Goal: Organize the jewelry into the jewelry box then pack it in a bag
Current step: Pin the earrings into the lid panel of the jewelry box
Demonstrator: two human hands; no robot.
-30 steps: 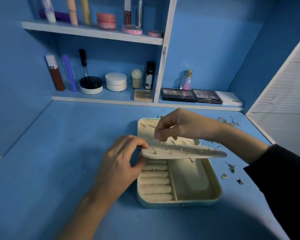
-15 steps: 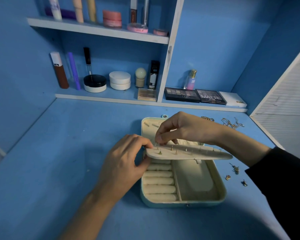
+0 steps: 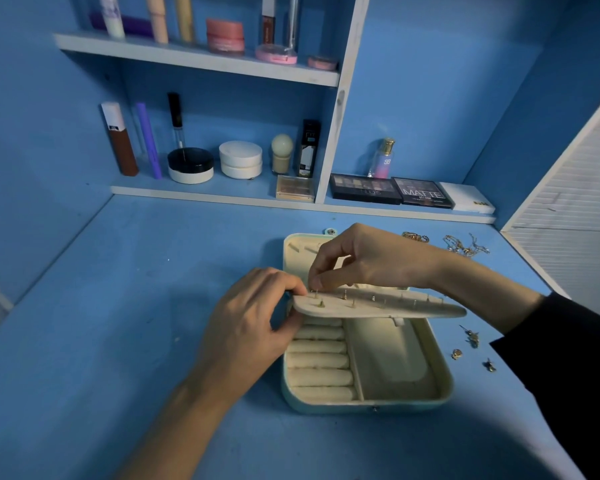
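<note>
Head cam: jewelry box (image 3: 368, 396) lies open on the blue table (image 3: 118, 306), centre-right, w/ ring rolls in its L part and a bare compartment on the R. L hand (image 3: 250, 327) pinches the L end of the earring panel (image 3: 406, 308), holding it lifted above the box, approx. level. R hand (image 3: 368, 261) reaches across from the R, fingertips (image 3: 317, 282) pinched on a stud (image 3: 315, 292) at the panel's L end. More studs stand along the panel. Loose earrings (image 3: 471, 337) lie just R of the box; chains (image 3: 465, 245) lie behind the R wrist.
</note>
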